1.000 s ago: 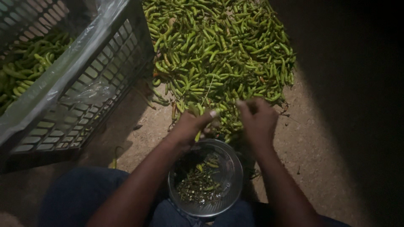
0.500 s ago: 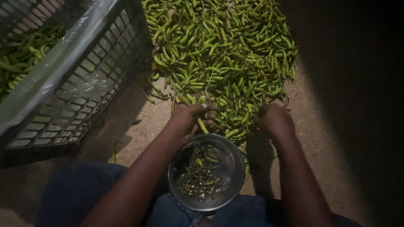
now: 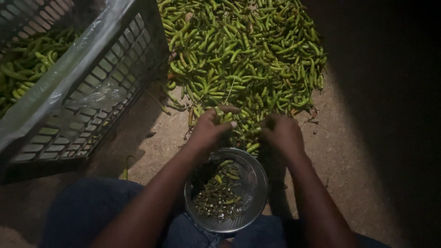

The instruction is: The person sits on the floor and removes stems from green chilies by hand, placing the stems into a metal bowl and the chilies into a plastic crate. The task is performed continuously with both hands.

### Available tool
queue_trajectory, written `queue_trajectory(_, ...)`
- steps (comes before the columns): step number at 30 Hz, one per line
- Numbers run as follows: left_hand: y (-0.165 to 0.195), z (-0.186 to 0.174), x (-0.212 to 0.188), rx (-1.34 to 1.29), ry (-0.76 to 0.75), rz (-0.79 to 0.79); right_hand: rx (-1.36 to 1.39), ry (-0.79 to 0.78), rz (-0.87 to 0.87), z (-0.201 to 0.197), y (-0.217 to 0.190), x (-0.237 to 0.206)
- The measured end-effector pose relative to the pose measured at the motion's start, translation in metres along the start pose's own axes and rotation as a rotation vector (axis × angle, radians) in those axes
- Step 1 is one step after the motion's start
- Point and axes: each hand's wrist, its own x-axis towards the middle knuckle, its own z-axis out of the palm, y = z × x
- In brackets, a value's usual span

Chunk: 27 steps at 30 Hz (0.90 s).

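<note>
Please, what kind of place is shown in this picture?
Probably an outdoor or farm sorting spot, lit at night. A large heap of green chilli peppers lies directly on the bare sandy ground, a grey plastic lattice crate lined with clear film holds more, and a round metal bowl catches small bits.

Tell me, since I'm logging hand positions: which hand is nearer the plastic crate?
Left. The left hand works the near edge of the green chilli pile, on the side toward the plastic crate; the right hand lies farther away, beyond the left.
</note>
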Motion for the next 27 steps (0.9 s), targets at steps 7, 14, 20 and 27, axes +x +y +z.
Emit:
queue_trajectory(7,-0.003,0.004,0.002,0.078,-0.028,0.118,0.570,-0.019,-0.001,-0.025,-0.025,-0.009)
queue_trajectory(14,-0.015,0.003,0.009,0.194,-0.027,0.137,0.834,-0.204,0.171,-0.008,-0.035,-0.010)
queue_trajectory(20,-0.019,0.000,0.014,0.286,0.013,0.213,1.006,-0.175,0.108,-0.004,-0.032,-0.009)
queue_trajectory(27,-0.013,-0.010,0.014,0.057,0.258,0.258,0.375,0.037,-0.111,0.000,-0.027,-0.009)
